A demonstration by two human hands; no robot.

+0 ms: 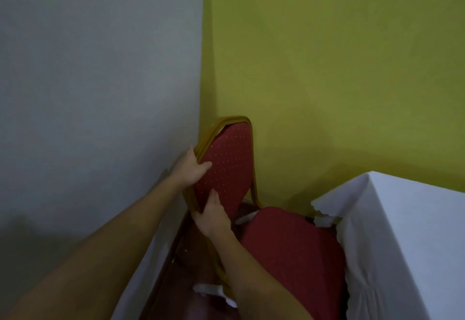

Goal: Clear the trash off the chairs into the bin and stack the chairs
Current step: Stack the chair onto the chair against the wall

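Observation:
A red upholstered chair with a gold metal frame stands in the corner where a grey wall meets a yellow-green wall. Its dotted backrest (pixel 227 166) leans toward the corner. My left hand (pixel 190 167) grips the backrest's left frame edge, thumb on the red fabric. Lower down, my right hand (pixel 214 215) holds the same frame edge near the bottom of the backrest. The red seat cushion (pixel 289 251) lies below and to the right. A second gold frame edge shows behind the backrest. White crumpled paper (pixel 212 290) lies low by the chair leg.
A table under a white scalloped cloth (pixel 402 231) crowds the chair's right side. The grey wall (pixel 100 93) is tight on the left and the yellow-green wall (pixel 327 68) behind. More white scraps (pixel 247 217) show behind the seat.

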